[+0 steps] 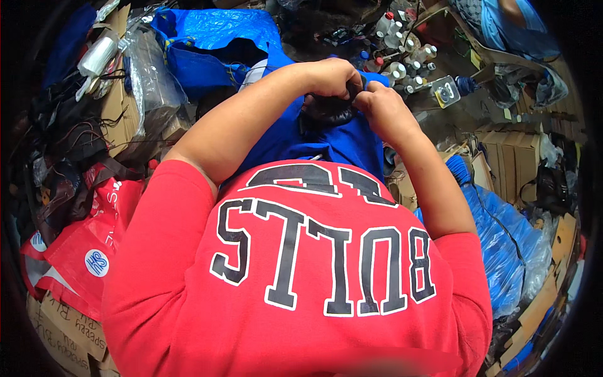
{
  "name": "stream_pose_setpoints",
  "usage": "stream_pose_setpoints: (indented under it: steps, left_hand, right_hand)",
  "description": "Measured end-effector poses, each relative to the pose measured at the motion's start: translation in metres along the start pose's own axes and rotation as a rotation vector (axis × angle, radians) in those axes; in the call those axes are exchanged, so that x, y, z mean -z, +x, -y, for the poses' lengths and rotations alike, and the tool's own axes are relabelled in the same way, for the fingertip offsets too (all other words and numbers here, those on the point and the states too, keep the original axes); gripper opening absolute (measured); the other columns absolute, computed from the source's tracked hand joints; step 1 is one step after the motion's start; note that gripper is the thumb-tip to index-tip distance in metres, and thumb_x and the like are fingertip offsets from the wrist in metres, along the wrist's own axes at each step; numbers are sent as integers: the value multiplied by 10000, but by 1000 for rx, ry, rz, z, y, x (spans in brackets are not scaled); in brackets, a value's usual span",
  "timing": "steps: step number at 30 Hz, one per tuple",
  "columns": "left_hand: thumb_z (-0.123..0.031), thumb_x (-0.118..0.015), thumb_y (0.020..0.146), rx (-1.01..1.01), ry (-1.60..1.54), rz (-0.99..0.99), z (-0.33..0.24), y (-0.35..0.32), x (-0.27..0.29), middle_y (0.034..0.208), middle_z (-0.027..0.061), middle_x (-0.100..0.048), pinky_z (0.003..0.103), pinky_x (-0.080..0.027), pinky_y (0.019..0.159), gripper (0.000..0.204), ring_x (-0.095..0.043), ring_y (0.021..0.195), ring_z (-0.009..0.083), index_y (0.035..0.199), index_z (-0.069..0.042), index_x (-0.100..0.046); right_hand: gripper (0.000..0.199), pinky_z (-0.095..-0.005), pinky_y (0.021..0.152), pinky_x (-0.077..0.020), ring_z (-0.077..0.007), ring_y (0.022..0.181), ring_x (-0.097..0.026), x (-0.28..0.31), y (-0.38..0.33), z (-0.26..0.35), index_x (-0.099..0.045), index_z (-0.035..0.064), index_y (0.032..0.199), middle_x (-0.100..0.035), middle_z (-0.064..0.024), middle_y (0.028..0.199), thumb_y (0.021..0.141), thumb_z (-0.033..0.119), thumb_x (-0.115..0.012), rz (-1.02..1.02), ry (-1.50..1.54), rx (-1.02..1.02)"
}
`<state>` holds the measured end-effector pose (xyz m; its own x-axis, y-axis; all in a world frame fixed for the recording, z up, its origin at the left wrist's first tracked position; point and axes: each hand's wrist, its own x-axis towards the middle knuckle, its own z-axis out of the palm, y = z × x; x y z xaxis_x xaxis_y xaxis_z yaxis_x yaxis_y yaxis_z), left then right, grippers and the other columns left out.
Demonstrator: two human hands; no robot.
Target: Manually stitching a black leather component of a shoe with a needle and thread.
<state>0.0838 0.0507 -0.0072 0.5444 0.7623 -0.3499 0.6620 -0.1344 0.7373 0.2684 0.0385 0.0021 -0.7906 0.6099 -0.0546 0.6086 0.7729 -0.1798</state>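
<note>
My left hand and my right hand meet in front of my chest, both closed on a small black object that rests on my blue-clad lap. The fingers curl over its top edge, and the two hands touch each other. What the black object is cannot be told, since my hands cover most of it. My red shirt with large black lettering fills the lower half of the view.
A big blue bag lies beyond my left arm, with cardboard boxes and clear plastic beside it. A red bag sits at the left. Several small bottles stand ahead; blue plastic and cardboard boxes at the right.
</note>
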Motion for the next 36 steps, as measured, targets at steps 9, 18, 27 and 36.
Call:
stream_pose_setpoints:
  steps: [9,18,27,36]
  left_hand:
    - [-237,-682,756,-23,156,-560,18,-61,-32,1024,188,-589,391,-459,812,482,-556,1000,348,1178,-89,-501]
    - [-308,-545,879,183,90,-501,41,-88,10,908,131,-624,287,-447,732,292,-603,854,204,917,-39,-651]
    - [-309,-399,953,-296,-1767,-304,55,-42,-19,541,1,-433,362,-438,741,376,-444,498,140,622,-136,-439]
    - [-340,-446,939,102,-751,-767,82,-81,17,921,113,-652,304,-502,714,361,-628,779,192,819,-37,-600]
  right_hand:
    - [297,-262,749,-414,-146,807,-510,-25,-23,-37,-660,115,1078,-608,-65,862,803,226,-647,9,1406,-445]
    - [218,-273,698,-427,-164,731,-517,-67,-13,-44,-578,29,777,-546,-38,745,880,220,-578,-511,1249,-515]
    - [470,-295,585,-306,-108,446,-222,-50,-13,-38,-345,121,587,-272,24,511,971,391,-317,-245,2524,-254]
    - [380,-361,891,-434,-239,1003,-574,-62,-68,-86,-532,39,1190,-592,-133,1089,882,259,-569,-8,1482,-671]
